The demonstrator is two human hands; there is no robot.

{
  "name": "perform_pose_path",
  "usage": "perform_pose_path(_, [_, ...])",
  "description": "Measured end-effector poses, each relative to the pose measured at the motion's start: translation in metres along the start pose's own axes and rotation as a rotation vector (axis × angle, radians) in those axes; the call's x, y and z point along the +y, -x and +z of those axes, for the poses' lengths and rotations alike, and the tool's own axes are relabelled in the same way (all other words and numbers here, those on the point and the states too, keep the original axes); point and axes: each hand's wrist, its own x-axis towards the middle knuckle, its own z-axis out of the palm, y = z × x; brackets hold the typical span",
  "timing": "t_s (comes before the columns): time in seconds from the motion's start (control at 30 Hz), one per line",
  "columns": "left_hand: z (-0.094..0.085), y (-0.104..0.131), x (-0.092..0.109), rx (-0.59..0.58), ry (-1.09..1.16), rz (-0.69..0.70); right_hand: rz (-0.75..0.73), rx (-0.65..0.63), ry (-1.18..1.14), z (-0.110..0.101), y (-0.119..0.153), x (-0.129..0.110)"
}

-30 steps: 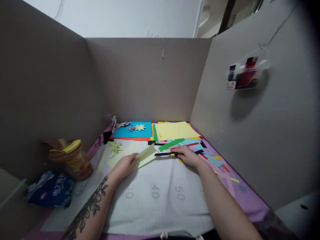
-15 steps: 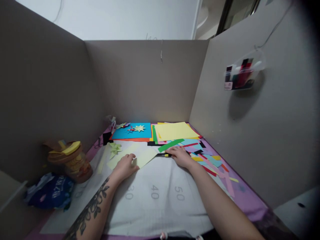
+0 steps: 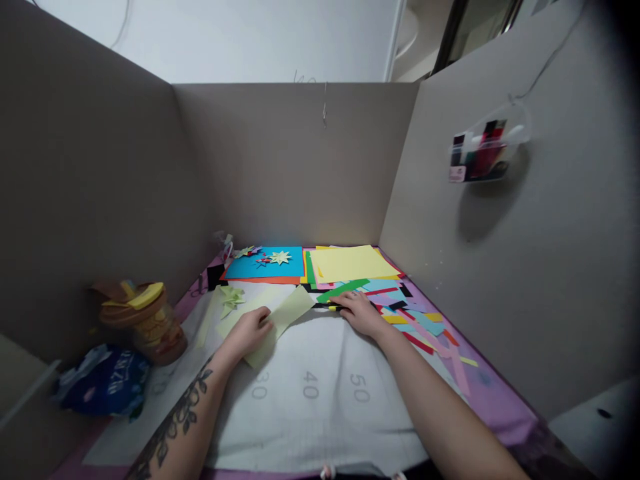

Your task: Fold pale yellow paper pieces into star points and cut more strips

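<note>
My left hand (image 3: 253, 330) holds a piece of pale green paper (image 3: 294, 310) with its fingers curled over it. The paper lies tilted over the white sheet, and another pale green piece is partly under the hand. My right hand (image 3: 359, 312) rests with fingers stretched out at the edge of the paper strips. Its fingertips touch or lie just above a thin black and yellow tool (image 3: 333, 308), whose kind I cannot make out. A green paper strip (image 3: 345, 290) lies just beyond those fingers. Left of my left hand sits a folded pale green paper star (image 3: 231, 299).
Blue paper (image 3: 240, 268) with small paper stars and a stack of yellow paper (image 3: 350, 261) lie at the back. Coloured strips (image 3: 430, 327) spread right. A brown cup (image 3: 155, 327) and blue packet (image 3: 105, 383) stand left. Grey panels (image 3: 300, 167) enclose the table.
The pale green paper has turned under my left hand, its near corner now closer to me and its far edge raised. My right hand has barely moved.
</note>
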Motion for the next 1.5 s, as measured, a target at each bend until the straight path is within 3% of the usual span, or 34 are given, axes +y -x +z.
perform_pose_path(0.1, [-0.005, 0.001, -0.002, 0.202, -0.088, 0.146, -0.019, 0.036, -0.007, -0.002, 0.0, 0.002])
perform_pose_path(0.17, [-0.01, 0.003, -0.001, 0.252, -0.175, 0.26, -0.03, 0.052, -0.002, -0.002, 0.0, 0.004])
perform_pose_path(0.27, [-0.016, 0.008, 0.005, 0.115, -0.25, 0.407, -0.041, 0.023, 0.017, -0.001, 0.0, 0.007])
perform_pose_path(0.37, [-0.012, 0.009, 0.008, -0.02, -0.242, 0.454, -0.057, -0.051, 0.02, 0.001, 0.0, 0.009])
perform_pose_path(0.6, [0.017, -0.005, -0.003, -0.17, -0.256, 0.379, -0.059, -0.117, 0.005, 0.001, 0.001, 0.012])
perform_pose_path(0.9, [0.016, -0.001, 0.01, -0.082, -0.32, 0.154, -0.023, -0.158, 0.05, -0.006, 0.003, 0.014])
perform_pose_path(1.1, [0.029, -0.004, 0.006, -0.078, -0.328, 0.146, -0.003, -0.177, 0.097, -0.004, 0.003, 0.008])
perform_pose_path(1.3, [0.042, -0.011, -0.001, -0.213, -0.288, 0.091, -0.006, -0.165, 0.153, 0.0, 0.001, -0.005])
perform_pose_path(1.5, [0.041, -0.012, 0.003, -0.24, -0.287, 0.054, -0.025, -0.183, 0.14, 0.002, -0.001, -0.01])
